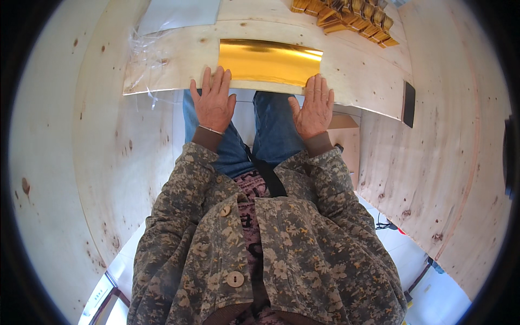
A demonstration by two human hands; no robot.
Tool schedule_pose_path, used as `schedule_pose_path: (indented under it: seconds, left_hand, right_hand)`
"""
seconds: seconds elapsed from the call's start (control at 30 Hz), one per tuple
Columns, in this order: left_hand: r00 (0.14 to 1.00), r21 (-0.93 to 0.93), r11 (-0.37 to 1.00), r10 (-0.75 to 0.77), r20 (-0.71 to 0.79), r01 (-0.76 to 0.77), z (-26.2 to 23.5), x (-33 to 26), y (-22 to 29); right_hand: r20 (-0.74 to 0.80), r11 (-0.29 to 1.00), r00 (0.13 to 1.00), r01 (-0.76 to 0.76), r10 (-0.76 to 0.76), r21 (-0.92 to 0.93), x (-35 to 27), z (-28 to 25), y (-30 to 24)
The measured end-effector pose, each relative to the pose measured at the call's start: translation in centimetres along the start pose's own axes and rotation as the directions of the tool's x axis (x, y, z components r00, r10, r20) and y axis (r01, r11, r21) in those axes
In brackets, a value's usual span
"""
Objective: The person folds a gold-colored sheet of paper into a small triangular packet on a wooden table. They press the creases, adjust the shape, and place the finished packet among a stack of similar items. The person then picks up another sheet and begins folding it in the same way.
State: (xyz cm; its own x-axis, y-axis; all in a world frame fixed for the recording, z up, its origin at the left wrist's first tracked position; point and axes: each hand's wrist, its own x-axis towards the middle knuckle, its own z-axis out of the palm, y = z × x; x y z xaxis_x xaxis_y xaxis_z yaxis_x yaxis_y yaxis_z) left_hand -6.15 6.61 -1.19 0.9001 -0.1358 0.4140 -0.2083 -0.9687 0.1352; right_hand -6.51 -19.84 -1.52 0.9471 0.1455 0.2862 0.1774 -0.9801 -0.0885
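A shiny gold foil sheet lies flat along the near edge of a light wooden table. At the sheet's lower left corner rests my left hand, fingers stretched out, the fingertips on or right beside the foil. My right hand is laid out the same way at the lower right corner, fingers extended over the table edge. Neither hand grips anything. Both palms hang over the near edge, above my knees.
Bundles of golden-brown folded strips sit at the back right. A whitish sheet lies at the back left, with clear plastic strands by it. A black piece covers the table's right corner. A cardboard box stands below.
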Motion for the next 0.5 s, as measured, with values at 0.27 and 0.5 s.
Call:
schedule_pose_path:
  seconds: [0.27, 0.5]
  left_hand:
    - [0.983, -0.041, 0.996, 0.067, -0.169, -0.075, -0.2, 0.3, -1.6]
    - [0.972, -0.159, 0.972, 0.141, -0.190, -0.172, -0.7, 1.6, -3.0]
  right_hand:
    - [-0.119, 0.988, 0.992, 0.065, -0.048, 0.142, 1.5, -1.3, -2.6]
    - [-0.128, 0.845, 0.958, 0.288, -0.259, 0.450, 4.2, -0.4, -10.3]
